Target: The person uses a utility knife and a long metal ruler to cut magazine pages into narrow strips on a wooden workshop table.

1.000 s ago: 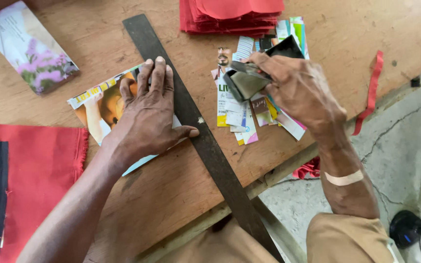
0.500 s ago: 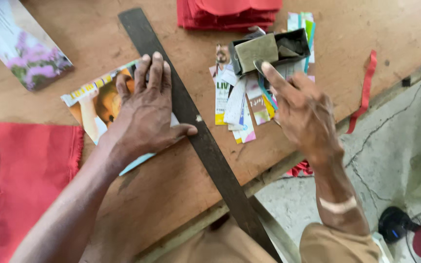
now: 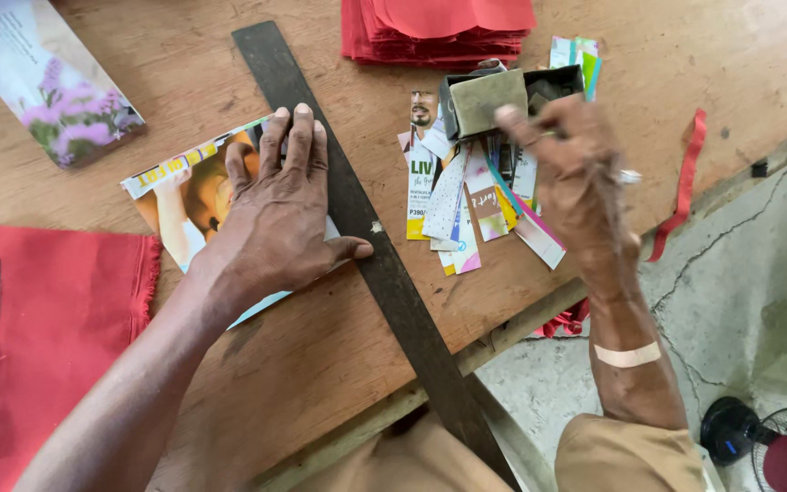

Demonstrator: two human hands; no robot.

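A small open grey box (image 3: 503, 98) is seen on the wooden table (image 3: 321, 364); colourful printed paper strips (image 3: 466, 196) are fanned just below the box

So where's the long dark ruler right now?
In the head view, the ruler lies diagonally across the wooden table, pinned by the left hand over a magazine page, left of the paper strips.

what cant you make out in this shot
- Head view: right hand is motion-blurred, so whether its fingertips hold anything is unclear.
- Box contents: dark, partly behind that hand.
- Magazine page: left hand covers most of it.
- Ruler: near end cut off by the bottom edge.
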